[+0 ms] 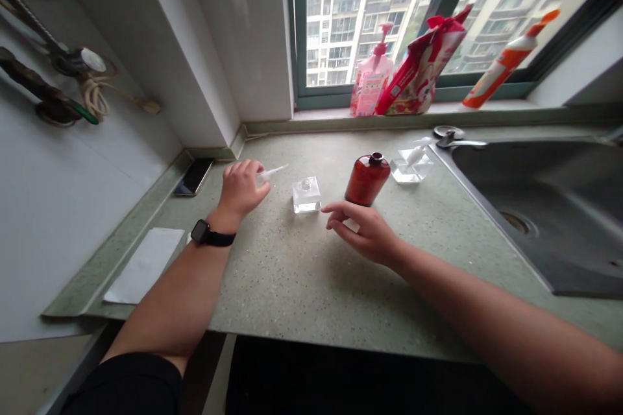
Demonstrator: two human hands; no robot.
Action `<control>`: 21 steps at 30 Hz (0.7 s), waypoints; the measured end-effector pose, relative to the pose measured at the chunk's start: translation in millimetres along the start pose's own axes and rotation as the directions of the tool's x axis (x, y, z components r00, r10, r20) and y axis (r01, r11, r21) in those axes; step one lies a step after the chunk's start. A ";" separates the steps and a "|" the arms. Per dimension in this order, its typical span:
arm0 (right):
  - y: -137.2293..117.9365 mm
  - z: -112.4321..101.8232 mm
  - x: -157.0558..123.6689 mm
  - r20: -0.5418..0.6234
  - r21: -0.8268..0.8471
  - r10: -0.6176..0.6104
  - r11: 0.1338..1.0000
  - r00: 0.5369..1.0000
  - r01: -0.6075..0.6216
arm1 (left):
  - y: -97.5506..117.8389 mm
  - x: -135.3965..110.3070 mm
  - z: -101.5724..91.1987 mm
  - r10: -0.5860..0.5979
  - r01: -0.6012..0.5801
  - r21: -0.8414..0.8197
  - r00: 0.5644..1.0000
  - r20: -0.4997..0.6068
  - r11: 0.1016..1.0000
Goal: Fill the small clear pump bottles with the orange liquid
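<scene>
Head view, nearest first: the left hand (pixel 238 191) and the right hand (pixel 365 231) reach over a speckled green counter (pixel 272 292). The left grip is pressed together, pinching a small clear plastic dropper (pixel 269 174) whose thin tip points right and slightly up. A black watch (pixel 213 233) sits on the left wrist. The right grip is loosely spread, its curved fingers pointing left, with a small white piece (pixel 351 225) just beneath them; whether they touch it is hard to tell.

Between the 2 hands stands a square glass bottle (pixel 306 195). Just beyond the right hand is a red bottle (pixel 367 179) with a black neck. Farther right, a 2nd square glass bottle (pixel 411 166) has a white part on or against it. To the left lie a sheet of white paper (pixel 143 266) and a black phone (pixel 193 176). A steel sink (pixel 525 207) fills the right side. On the window sill (pixel 487 107) behind stand a pink pump bottle (pixel 372 74), a red pouch (pixel 421 65) and an orange-capped tube (pixel 506 58).
</scene>
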State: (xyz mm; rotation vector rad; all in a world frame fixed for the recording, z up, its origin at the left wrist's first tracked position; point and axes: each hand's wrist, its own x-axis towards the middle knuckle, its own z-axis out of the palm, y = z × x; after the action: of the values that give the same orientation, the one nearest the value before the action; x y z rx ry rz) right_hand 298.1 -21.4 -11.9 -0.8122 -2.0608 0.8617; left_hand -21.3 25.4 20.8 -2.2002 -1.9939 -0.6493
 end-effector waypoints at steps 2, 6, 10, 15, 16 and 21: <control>-5.0 0.3 -0.7 -0.049 -0.040 -0.018 0.999 0.999 0.016 | 13.9 -6.2 -6.3 0.088 -0.096 -0.068 0.990 -0.109 0.993; -14.3 2.0 -1.0 -0.168 -0.156 -0.109 0.984 0.980 0.083 | 41.9 -21.6 -17.1 0.229 -0.289 -0.231 0.940 -0.253 0.929; -18.6 3.1 -0.1 -0.241 -0.375 -0.343 0.896 0.908 0.239 | 62.9 -34.8 -19.4 0.348 -0.425 -0.294 0.895 -0.280 0.856; -19.2 5.5 1.0 -0.233 -0.581 -0.502 0.758 0.833 0.295 | 79.6 -46.4 -12.6 0.520 -0.590 -0.205 0.796 -0.312 0.781; -19.3 5.7 1.2 -0.229 -0.606 -0.513 0.740 0.827 0.291 | 81.6 -47.6 -11.2 0.541 -0.613 -0.196 0.778 -0.318 0.765; -21.0 2.4 2.7 -0.156 -0.645 -0.551 0.685 0.820 0.338 | 82.1 -47.5 -7.4 0.554 -0.631 -0.238 0.769 -0.319 0.738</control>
State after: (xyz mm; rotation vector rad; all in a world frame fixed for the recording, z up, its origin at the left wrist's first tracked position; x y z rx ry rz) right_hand 289.4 -32.0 4.3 -0.6433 -2.0791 -0.2287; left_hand 54.0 -32.3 26.5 -2.5981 -1.0027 -1.1261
